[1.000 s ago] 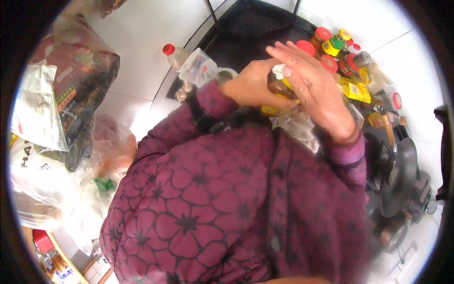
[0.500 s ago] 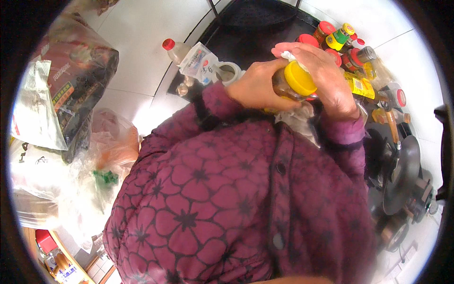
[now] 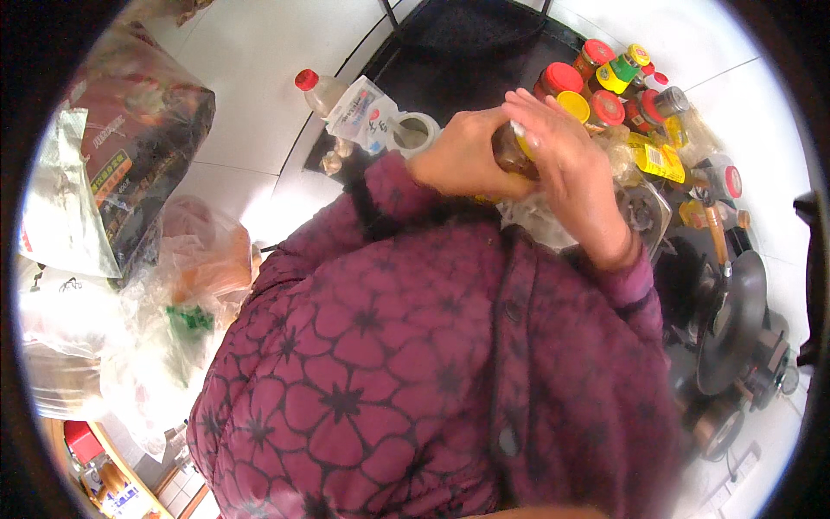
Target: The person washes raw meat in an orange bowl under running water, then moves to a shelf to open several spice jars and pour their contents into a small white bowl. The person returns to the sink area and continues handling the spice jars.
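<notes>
My left hand [image 3: 467,156] is wrapped round a dark-filled clear jar [image 3: 513,154], held in front of my chest. My right hand [image 3: 575,169] lies over the top and right side of the jar, its fingers straight and close together, covering most of the yellow lid. A bit of white wad [image 3: 518,129], like tissue or cloth, shows between my right fingers and the jar. Beside my left hand stands an open white pot [image 3: 415,131] with pale stuff inside.
Several red-lidded jars [image 3: 562,80] and a yellow-lidded jar [image 3: 572,105] crowd the black counter [image 3: 467,52] at the far right. A black pan [image 3: 733,324] stands at the right. A printed packet [image 3: 365,112] and garlic bulbs [image 3: 332,162] lie left; plastic bags [image 3: 199,251] pile up further left.
My right hand has slid over the jar and now hides nearly all of its yellow lid. The jar has moved slightly left and is turned, and the jars behind show more.
</notes>
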Demonstrator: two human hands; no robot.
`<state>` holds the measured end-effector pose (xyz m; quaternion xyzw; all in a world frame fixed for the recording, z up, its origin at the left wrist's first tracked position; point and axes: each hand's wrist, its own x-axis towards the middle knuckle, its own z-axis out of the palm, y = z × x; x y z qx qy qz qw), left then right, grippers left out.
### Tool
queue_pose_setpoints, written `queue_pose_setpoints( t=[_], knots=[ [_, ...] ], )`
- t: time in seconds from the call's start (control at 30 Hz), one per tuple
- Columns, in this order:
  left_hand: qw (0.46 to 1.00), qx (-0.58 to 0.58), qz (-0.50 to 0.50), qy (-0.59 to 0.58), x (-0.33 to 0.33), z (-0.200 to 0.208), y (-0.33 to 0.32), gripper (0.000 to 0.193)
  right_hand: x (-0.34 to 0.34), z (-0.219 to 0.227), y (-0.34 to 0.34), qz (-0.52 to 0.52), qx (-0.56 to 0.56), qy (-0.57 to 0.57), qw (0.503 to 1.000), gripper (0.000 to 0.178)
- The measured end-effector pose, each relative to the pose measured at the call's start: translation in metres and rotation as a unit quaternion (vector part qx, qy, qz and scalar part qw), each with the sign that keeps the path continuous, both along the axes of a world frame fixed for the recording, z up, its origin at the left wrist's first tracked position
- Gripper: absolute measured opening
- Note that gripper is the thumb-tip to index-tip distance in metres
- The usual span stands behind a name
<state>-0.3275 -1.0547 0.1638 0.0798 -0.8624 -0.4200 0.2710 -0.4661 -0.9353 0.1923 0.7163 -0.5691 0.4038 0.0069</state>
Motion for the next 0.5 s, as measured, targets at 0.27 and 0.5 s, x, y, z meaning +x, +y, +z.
queue_pose_setpoints(
  t=[0.27,0.5],
  knots=[
    [0.993,0.116,0.032,-0.017,-0.006,0.011,-0.017,0.071,0.002,0.021,0.018,-0.03,-0.077,-0.091,0.992,0.032],
    [0.99,0.113,0.002,0.089,-0.012,0.02,0.004,0.071,0.012,0.027,-0.005,-0.078,-0.018,-0.449,0.89,0.042]
  ],
)
